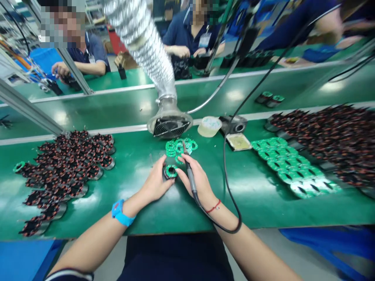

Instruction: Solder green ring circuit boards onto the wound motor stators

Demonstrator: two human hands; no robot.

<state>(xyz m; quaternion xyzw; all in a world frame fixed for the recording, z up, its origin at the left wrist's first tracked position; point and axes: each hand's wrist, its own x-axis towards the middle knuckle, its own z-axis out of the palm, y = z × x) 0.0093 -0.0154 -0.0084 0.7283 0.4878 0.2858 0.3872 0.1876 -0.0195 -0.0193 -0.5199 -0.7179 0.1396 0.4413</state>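
Stator with a green ring board [168, 174], standing on the near bench between the two hands, ring upward, left of the scene's centre. Largest of all, the green workbench [131, 156] spans the scene from left to right; beyond it we see co-workers [193, 35] at a far bench. A dense bank of wound stators [331, 144] fills the right side, and a ribbed silver duct [143, 43] descends from the far side to a fan hood [171, 123]. At left we find a smaller stator cluster [70, 168]; inward of the right bank lies a panel of green ring boards [288, 162]. We observe the left hand [158, 181] curled about the stator's left side, gripping it between thumb and forefinger. The right hand [200, 179] is closed around a soldering iron [191, 178], its thumb close to the ring; whether it touches, we cannot tell. The iron's tip points far, over loose green rings [181, 146]; contact there is likewise unclear to us. Right of the hood we note a round translucent container [210, 127] and, nearer, a small square tray [238, 141].
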